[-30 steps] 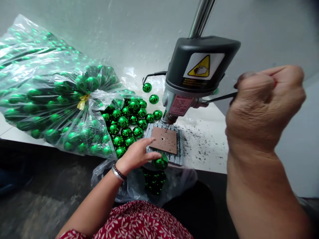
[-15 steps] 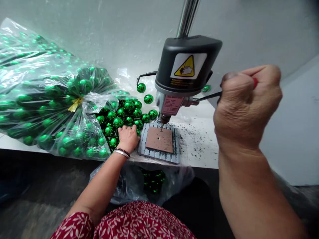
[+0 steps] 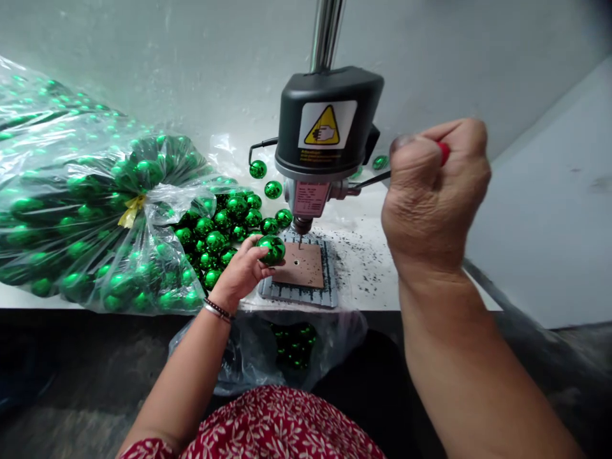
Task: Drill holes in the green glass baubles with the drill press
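Note:
My left hand [image 3: 243,269] holds a shiny green ball [image 3: 271,250] between thumb and fingers, over the left edge of a brown square pad [image 3: 308,271]. The pad has a small hole and lies on the grooved metal base [image 3: 329,294] of a drill press [image 3: 329,127]. Above the pad hangs the thin drill bit [image 3: 300,242], apart from the ball. My right hand [image 3: 437,191] is closed around the red-ended lever [image 3: 375,180] at the drill's right side. Loose green balls [image 3: 217,241] lie just left of the base.
A large clear bag [image 3: 86,217] of green balls, tied with a yellow strip, fills the table's left side. Dark shavings [image 3: 361,261] are scattered right of the base. Below the table's front edge hangs another plastic bag [image 3: 329,347] with green balls.
My left hand has lifted a green ball from the pile and moved it right, over the pad's edge. The view has shifted slightly; my right hand still grips the lever.

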`<state>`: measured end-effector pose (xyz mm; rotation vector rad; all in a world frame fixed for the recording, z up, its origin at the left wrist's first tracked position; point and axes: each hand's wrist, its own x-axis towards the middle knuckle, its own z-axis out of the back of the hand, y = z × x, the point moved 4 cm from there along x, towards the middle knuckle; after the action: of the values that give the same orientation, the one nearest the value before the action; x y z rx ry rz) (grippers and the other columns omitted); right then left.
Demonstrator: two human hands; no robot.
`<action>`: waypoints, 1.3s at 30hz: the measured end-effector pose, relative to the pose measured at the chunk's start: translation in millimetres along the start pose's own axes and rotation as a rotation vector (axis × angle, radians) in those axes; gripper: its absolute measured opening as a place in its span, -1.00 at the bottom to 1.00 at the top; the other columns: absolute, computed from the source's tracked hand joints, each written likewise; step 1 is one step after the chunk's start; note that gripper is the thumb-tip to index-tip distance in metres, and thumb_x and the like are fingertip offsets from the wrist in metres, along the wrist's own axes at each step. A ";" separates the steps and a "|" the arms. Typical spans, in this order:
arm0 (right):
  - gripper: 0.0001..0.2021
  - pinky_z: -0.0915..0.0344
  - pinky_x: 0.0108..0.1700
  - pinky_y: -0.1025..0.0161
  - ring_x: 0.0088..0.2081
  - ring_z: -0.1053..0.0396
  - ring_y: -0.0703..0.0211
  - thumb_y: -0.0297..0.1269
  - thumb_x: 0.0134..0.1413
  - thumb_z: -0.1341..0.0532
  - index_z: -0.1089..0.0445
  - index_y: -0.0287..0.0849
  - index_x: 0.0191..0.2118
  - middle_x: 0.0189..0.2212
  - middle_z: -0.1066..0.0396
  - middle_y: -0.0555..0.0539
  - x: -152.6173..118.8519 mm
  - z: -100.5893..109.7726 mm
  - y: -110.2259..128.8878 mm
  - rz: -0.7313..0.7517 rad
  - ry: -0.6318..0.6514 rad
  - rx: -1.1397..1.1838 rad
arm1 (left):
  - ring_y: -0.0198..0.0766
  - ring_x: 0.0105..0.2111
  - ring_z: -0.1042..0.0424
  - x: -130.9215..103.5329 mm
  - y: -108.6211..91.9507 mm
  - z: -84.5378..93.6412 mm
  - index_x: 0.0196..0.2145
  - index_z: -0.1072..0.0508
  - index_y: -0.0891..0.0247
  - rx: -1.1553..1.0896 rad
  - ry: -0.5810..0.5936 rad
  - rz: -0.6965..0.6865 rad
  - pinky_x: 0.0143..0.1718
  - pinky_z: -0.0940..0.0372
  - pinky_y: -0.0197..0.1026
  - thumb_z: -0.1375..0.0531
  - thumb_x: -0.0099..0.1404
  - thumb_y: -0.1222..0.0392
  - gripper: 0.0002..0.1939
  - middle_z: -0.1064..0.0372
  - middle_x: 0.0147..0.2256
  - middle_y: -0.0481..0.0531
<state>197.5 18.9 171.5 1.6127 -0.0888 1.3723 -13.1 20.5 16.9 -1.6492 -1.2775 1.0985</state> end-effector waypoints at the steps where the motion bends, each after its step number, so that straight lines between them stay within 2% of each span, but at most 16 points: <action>1: -0.76 -0.01 -0.33 0.39 -0.47 -0.01 0.54 -0.18 0.15 -0.04 -0.14 -0.26 -0.43 -0.55 -0.07 0.13 -0.1 0.0 -0.1 -0.003 0.001 0.009 | -0.26 -0.35 -0.47 1.3 5.2 -3.6 -0.10 -0.23 0.19 -0.101 0.010 0.062 -0.44 -0.27 -0.30 -0.20 0.09 0.10 -0.58 -0.40 -0.29 -0.01; 5: -0.78 -0.02 -0.34 0.43 -0.47 0.00 0.55 -0.23 0.13 -0.06 -0.13 -0.27 -0.43 -0.55 -0.06 0.13 -0.7 0.9 0.2 -0.025 0.008 0.036 | -0.27 -0.42 -0.47 7.4 16.9 -12.5 -0.24 -0.35 0.31 -0.297 -0.033 0.209 -0.56 -0.21 -0.35 -0.12 0.21 0.11 -0.78 -0.43 -0.37 0.06; 10: -0.79 -0.05 -0.36 0.46 -0.48 -0.02 0.57 -0.24 0.13 -0.07 -0.11 -0.26 -0.44 -0.55 -0.08 0.12 -1.7 1.8 0.2 -0.039 0.009 0.070 | -0.35 -0.53 -0.42 11.5 23.3 -15.0 -0.24 -0.39 0.35 -0.349 -0.086 0.333 -0.67 -0.10 -0.42 -0.06 0.32 0.04 -0.71 -0.44 -0.40 0.10; 12: -0.78 -0.05 -0.37 0.48 -0.49 -0.01 0.58 -0.23 0.13 -0.07 -0.11 -0.26 -0.43 -0.55 -0.08 0.13 -2.3 1.6 -0.6 -0.031 0.002 0.076 | -0.37 -0.56 -0.39 12.0 25.4 -14.0 -0.24 -0.38 0.34 -0.344 -0.099 0.338 -0.69 -0.09 -0.43 -0.07 0.32 0.02 -0.71 -0.43 -0.42 0.07; 16: -0.77 -0.04 -0.37 0.48 -0.49 -0.01 0.59 -0.19 0.14 -0.05 -0.12 -0.25 -0.42 -0.54 -0.07 0.13 -3.5 0.9 -1.9 -0.004 0.000 0.084 | -0.32 -0.50 -0.44 12.6 26.6 -11.1 -0.25 -0.37 0.29 -0.251 -0.099 0.253 -0.62 -0.19 -0.40 -0.21 0.19 0.15 -0.80 -0.42 -0.44 0.01; 20: -0.76 -0.07 -0.32 0.44 -0.47 -0.03 0.58 -0.16 0.15 -0.03 -0.11 -0.25 -0.41 -0.51 -0.07 0.12 -3.5 0.3 -1.6 -0.005 0.013 0.069 | -0.34 -0.38 -0.44 13.9 22.5 -9.5 -0.24 -0.40 0.27 -0.093 -0.076 0.132 -0.38 -0.37 -0.30 -0.29 0.05 0.25 -0.72 -0.44 -0.33 0.00; 24: -0.71 -0.07 -0.32 0.46 -0.47 -0.02 0.59 -0.10 0.15 -0.03 -0.09 -0.25 -0.41 -0.51 -0.06 0.13 -2.8 0.0 -1.8 -0.027 0.031 0.071 | -0.27 -0.28 -0.41 18.5 17.8 -6.8 -0.17 -0.47 0.30 0.287 -0.096 -0.013 -0.21 -0.38 -0.18 -0.33 0.02 0.12 -0.60 -0.46 -0.25 0.05; 26: -0.71 -0.07 -0.32 0.46 -0.46 -0.03 0.60 -0.10 0.15 -0.03 -0.09 -0.25 -0.41 -0.51 -0.06 0.13 -2.5 0.0 -2.1 -0.027 0.037 0.077 | -0.21 -0.24 -0.42 21.6 16.8 -5.4 -0.11 -0.48 0.28 0.506 -0.136 -0.107 -0.15 -0.34 -0.17 -0.31 0.04 0.02 -0.54 -0.48 -0.24 0.05; 28: -0.74 -0.07 -0.31 0.46 -0.45 -0.05 0.59 -0.14 0.14 -0.04 -0.10 -0.25 -0.41 -0.50 -0.07 0.13 -2.2 0.3 -2.5 -0.026 0.039 0.071 | -0.19 -0.22 -0.42 25.3 19.5 -5.7 -0.08 -0.49 0.26 0.632 -0.136 -0.158 -0.10 -0.31 -0.18 -0.28 0.07 -0.03 -0.51 -0.50 -0.24 0.03; 33: -0.81 -0.10 -0.29 0.42 -0.45 -0.08 0.53 -0.22 0.14 -0.04 -0.08 -0.21 -0.40 -0.49 -0.11 0.11 -1.3 0.9 -1.5 -0.047 0.058 0.067 | -0.19 -0.18 -0.42 33.3 29.5 -9.3 -0.02 -0.46 0.24 0.718 -0.100 -0.172 -0.08 -0.28 -0.19 -0.25 0.11 -0.06 -0.48 -0.50 -0.19 0.03; 39: -0.81 -0.12 -0.33 0.40 -0.47 -0.05 0.48 -0.23 0.13 -0.07 -0.05 -0.18 -0.41 -0.51 -0.08 0.09 -1.1 2.3 1.7 -0.055 0.069 0.092 | -0.16 -0.15 -0.42 33.8 27.2 -16.9 0.04 -0.41 0.22 0.884 -0.107 -0.150 -0.07 -0.27 -0.18 -0.26 0.10 -0.01 -0.44 -0.48 -0.18 0.02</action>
<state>197.8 15.9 172.0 1.6298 0.0602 1.4064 15.7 46.9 -8.5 -0.8259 -0.7653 1.3932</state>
